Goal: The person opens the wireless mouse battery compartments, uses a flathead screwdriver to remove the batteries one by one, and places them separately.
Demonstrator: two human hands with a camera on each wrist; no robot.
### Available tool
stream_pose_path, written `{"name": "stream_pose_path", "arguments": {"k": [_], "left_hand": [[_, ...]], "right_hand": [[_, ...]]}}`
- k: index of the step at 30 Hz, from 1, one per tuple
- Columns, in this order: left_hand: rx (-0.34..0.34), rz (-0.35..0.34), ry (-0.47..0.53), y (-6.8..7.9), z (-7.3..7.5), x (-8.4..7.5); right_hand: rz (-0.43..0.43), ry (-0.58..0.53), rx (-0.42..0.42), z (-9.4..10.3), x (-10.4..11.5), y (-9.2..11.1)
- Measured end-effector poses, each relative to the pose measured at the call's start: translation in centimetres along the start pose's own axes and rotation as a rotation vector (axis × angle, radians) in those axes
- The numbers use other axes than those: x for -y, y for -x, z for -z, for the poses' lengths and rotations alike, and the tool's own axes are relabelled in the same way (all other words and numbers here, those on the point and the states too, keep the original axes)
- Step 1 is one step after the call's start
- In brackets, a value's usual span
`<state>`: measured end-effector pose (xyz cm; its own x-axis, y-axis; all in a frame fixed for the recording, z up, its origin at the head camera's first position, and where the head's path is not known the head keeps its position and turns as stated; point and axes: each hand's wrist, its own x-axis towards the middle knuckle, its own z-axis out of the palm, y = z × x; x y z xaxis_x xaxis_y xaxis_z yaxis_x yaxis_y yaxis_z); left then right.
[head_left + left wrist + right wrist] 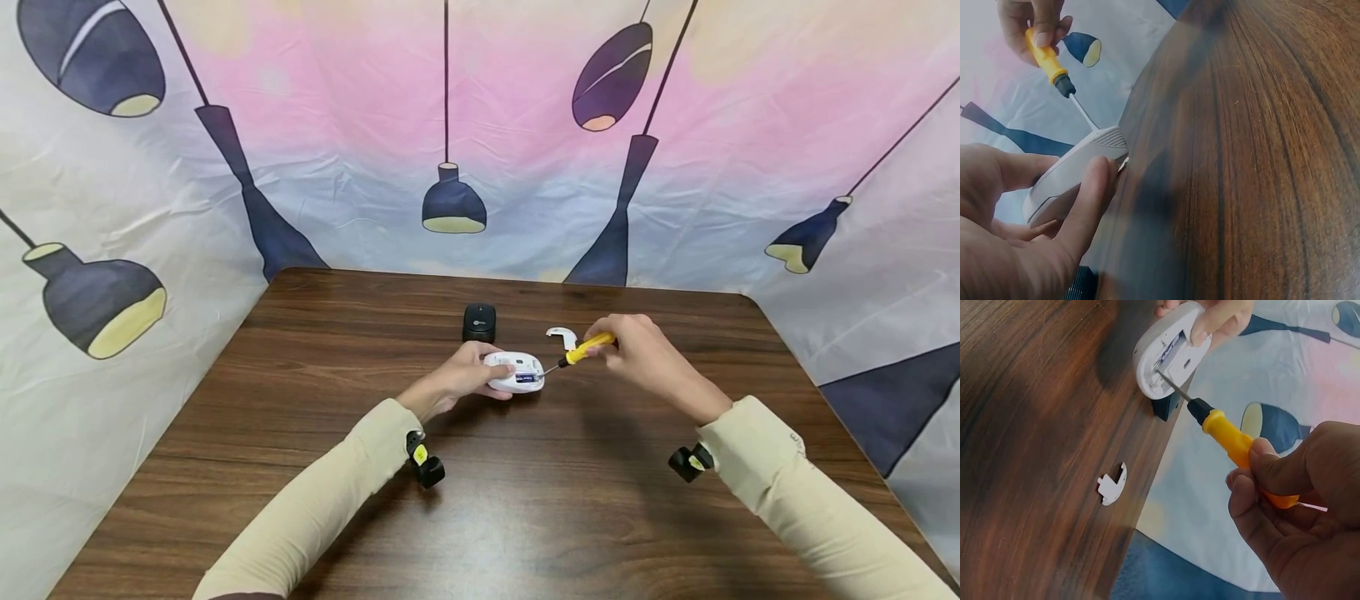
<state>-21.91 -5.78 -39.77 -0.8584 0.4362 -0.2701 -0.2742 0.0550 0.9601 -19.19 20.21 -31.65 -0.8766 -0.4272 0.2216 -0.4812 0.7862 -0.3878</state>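
My left hand (467, 375) holds a white computer mouse (495, 382) with its underside turned up, thumb across the bottom. In the mouse's open compartment lies a blue battery (527, 378). A yellow screwdriver (589, 347) with a black collar is gripped in my right hand (637, 354). Its metal shaft (1175, 389) slants down into the end of the compartment, the tip right at the battery's end. From the left wrist view, the mouse (1079, 172) is seen side-on between thumb and fingers, which hides the battery.
A black mouse (479, 322) sits on the brown wooden table (360, 325) just behind the left hand. The white battery cover (1112, 485) lies loose on the table near the right hand. Behind the table hangs a cloth backdrop (360, 192) with printed lamps.
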Motion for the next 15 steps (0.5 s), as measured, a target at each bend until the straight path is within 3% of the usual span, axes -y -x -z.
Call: {"name": "stream_pose_path", "arguments": {"k": [15], "left_hand": [[0.022, 0.008, 0.053, -0.1, 0.4, -0.4]], "right_hand": [[-0.078, -0.111, 0.055, 0.1, -3.2, 0.8]]}}
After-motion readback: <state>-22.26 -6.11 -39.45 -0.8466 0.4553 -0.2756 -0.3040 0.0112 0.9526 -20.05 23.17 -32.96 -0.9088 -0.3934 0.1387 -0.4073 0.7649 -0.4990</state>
